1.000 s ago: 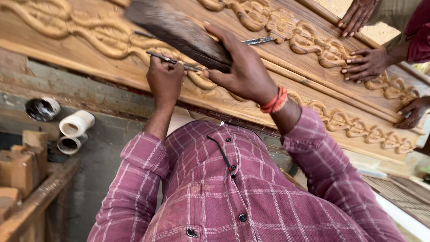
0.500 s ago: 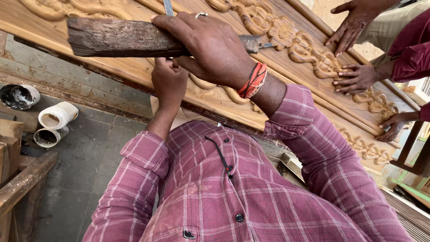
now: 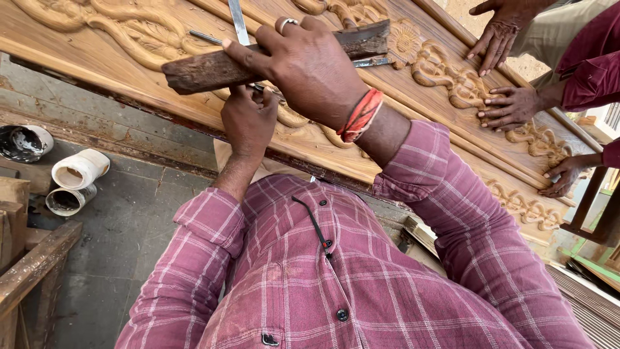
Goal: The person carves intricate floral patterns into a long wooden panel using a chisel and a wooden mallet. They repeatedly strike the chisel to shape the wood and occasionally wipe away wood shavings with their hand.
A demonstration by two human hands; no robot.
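Observation:
My right hand (image 3: 303, 61) grips a dark wooden mallet block (image 3: 213, 68), held level just above the carved wooden panel (image 3: 97, 58). Under it, my left hand (image 3: 248, 116) is closed around a thin metal chisel (image 3: 265, 87) whose tip rests on the raised scroll carving. A second metal chisel (image 3: 237, 22) lies loose on the panel beyond the mallet. My plaid shirt fills the lower part of the view.
Other people's hands (image 3: 510, 106) press on the panel's far right carvings. On the grey stone floor at left stand white pots (image 3: 77, 171) and a dark tin (image 3: 22, 142). Wooden pieces (image 3: 32, 265) sit at the lower left edge.
My right hand has swung the mallet from tilted upward to level over the chisel. The left hand stays on the chisel. The view shifted slightly.

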